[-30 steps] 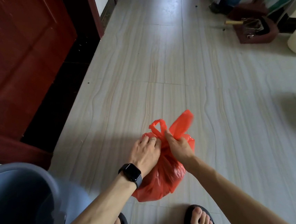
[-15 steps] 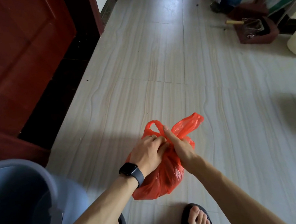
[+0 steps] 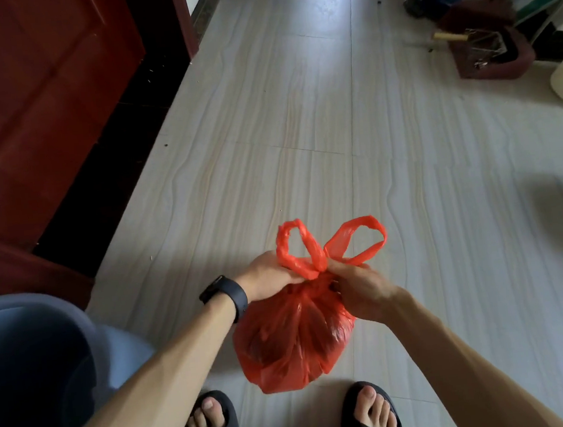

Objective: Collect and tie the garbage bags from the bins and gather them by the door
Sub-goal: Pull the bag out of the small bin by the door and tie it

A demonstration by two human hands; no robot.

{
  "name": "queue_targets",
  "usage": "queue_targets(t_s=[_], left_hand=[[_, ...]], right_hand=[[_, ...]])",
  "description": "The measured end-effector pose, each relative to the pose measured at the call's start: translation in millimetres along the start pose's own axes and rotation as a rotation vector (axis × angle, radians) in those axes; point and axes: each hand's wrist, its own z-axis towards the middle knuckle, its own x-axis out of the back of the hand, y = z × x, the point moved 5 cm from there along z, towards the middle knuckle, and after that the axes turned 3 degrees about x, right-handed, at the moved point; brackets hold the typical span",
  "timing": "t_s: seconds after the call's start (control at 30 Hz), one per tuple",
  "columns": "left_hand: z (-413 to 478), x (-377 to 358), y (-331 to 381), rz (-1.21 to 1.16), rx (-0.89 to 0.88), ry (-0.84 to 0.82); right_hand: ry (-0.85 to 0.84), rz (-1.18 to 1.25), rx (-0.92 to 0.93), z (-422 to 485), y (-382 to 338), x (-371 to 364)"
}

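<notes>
Hands meet at the neck of a red garbage bag (image 3: 296,342), which is held up just above the pale tiled floor (image 3: 299,125) between the person's two sandalled feet. The left hand (image 3: 269,276), with a dark watch (image 3: 226,296) on its wrist, is closed on the gathered neck from the left side of the bag, and the right hand (image 3: 360,291) is closed on it from the right, so the fingers (image 3: 344,271) pinch the plastic right at the knot point. Above the fingers two handle loops (image 3: 331,246) stand up like bunny ears, one narrow and upright, the other wider and leaning to the right. The full body of the bag hangs below both hands. Left of the bag stands a dark red door (image 3: 38,99), and nearer the person on that side is the rim of a grey bin (image 3: 53,324).
</notes>
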Motion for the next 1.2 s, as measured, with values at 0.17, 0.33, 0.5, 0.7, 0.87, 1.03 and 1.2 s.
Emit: queue_targets(t_s=[0.17,0.33,0.5,0.7,0.87,1.03,1.2], left_hand=[[3,-1,-6,-0.176,0.094,-0.151],[2,-9,-9,-0.28,0.155,-0.207],[-2,-11,-4,-0.277,0.138,-0.203],[-5,-14,-1,-0.48,0.157,-0.198],[-6,-20,-9,-0.482,0.168,-0.127],[-14,-14,-8,-0.407,0.134,-0.141],[-7,-13,-15,-0.395,0.059,0.017]], right_hand=[[-0.199,-0.18,0.068,-2,-1,1],[-0.133,-0.359,0.133,-7,-1,10],[0.067,-0.51,0.316,-7,-8,18],[0.291,-0.832,0.492,-2,-4,30],[0.416,-0.831,0.624,0,0,26],[0.21,-0.584,0.608,-7,-3,16],[0.105,-0.419,0.35,-2,3,11]])
